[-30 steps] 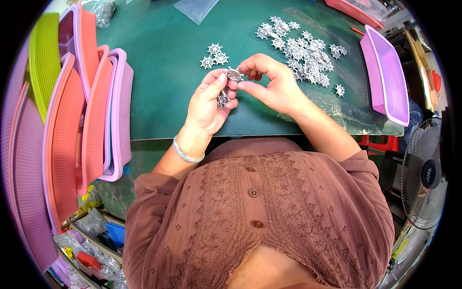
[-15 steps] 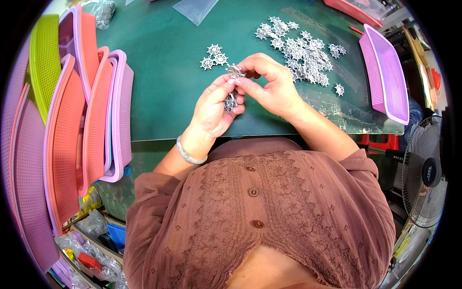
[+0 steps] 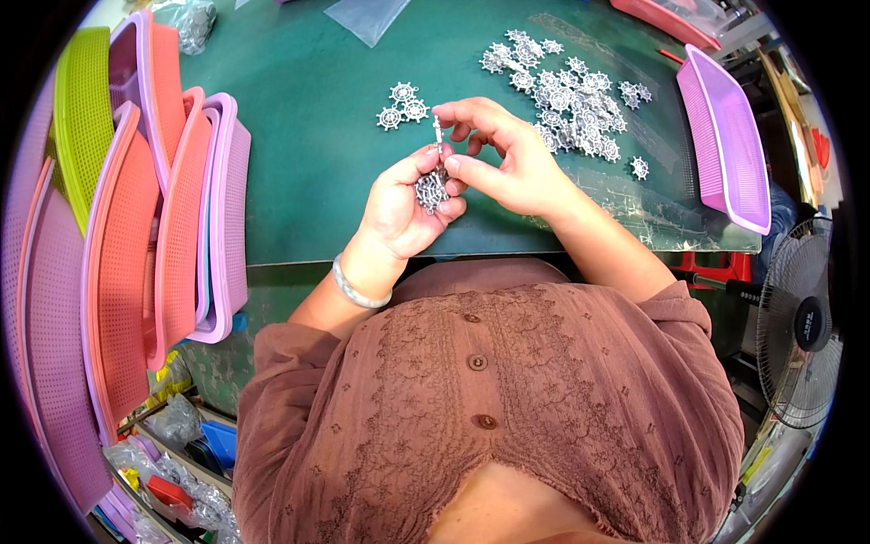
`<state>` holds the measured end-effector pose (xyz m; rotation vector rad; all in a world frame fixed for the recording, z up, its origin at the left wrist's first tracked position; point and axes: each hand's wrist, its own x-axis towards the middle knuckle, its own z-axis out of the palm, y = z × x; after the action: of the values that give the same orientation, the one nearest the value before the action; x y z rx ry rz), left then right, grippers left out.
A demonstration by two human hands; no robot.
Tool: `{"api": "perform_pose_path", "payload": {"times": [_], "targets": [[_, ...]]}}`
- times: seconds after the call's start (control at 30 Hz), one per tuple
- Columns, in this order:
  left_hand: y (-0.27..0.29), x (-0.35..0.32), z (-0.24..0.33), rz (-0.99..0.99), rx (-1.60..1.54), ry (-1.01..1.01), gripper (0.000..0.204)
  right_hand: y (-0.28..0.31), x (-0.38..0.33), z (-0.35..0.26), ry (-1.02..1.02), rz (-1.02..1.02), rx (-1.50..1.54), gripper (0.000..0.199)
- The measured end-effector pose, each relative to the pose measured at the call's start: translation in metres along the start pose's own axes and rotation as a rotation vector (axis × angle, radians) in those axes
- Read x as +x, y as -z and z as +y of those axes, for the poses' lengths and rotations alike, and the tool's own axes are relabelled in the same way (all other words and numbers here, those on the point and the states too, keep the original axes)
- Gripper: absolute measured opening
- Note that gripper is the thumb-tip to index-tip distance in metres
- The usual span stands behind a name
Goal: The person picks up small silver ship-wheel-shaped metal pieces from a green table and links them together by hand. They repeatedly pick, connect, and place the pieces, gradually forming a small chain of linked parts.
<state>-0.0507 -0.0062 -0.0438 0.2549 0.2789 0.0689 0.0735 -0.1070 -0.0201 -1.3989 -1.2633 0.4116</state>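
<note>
Over the front of the green table, my left hand is closed around several silver ship's-wheel charms that lie in its palm. Another ship's-wheel charm stands edge-on above them, pinched between the fingertips of my right hand and steadied by the left thumb and finger. Just beyond the hands, a small group of the same charms rests on the table. A large heap of charms spreads to the right of my right hand, with a single charm apart from it.
The green tabletop carries a clear plastic bag at its far side. A purple basket stands at the right edge, near a fan. Stacked purple, orange and green baskets crowd the left side.
The pinched charm has turned from showing its face to standing edge-on, and my right fingertips have shifted up slightly. The charms in my left palm are more exposed.
</note>
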Motion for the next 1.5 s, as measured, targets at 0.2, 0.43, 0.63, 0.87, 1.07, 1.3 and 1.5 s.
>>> {"api": "perform_pose_path", "payload": {"times": [0.2,0.43,0.63,0.87,1.07,1.3,1.5], "targets": [[0.008,0.001,-0.001,-0.006,0.0,-0.017,0.017,0.002,0.0,-0.003,-0.055,-0.067,0.087,0.025],[0.009,-0.002,0.005,0.003,0.008,-0.08,0.02,0.008,0.02,0.008,-0.197,-0.085,-0.076,0.021],[0.018,-0.003,0.004,0.027,0.035,-0.123,0.01,-0.005,0.053,0.049,-0.071,-0.142,-0.681,0.034],[0.024,-0.007,0.01,-0.018,0.006,-0.122,0.014,-0.016,0.058,0.056,-0.079,-0.112,-0.742,0.029],[0.005,-0.01,0.007,0.225,0.192,-0.24,0.017,0.001,0.052,0.052,-0.321,-0.192,-0.217,0.016],[0.007,-0.004,0.006,0.237,0.397,-0.35,0.018,0.01,0.026,0.016,-0.452,-0.059,0.308,0.01],[-0.002,-0.002,-0.002,0.177,0.549,-0.452,0.017,0.009,0.012,0.003,-0.38,-0.06,0.379,0.009]]}}
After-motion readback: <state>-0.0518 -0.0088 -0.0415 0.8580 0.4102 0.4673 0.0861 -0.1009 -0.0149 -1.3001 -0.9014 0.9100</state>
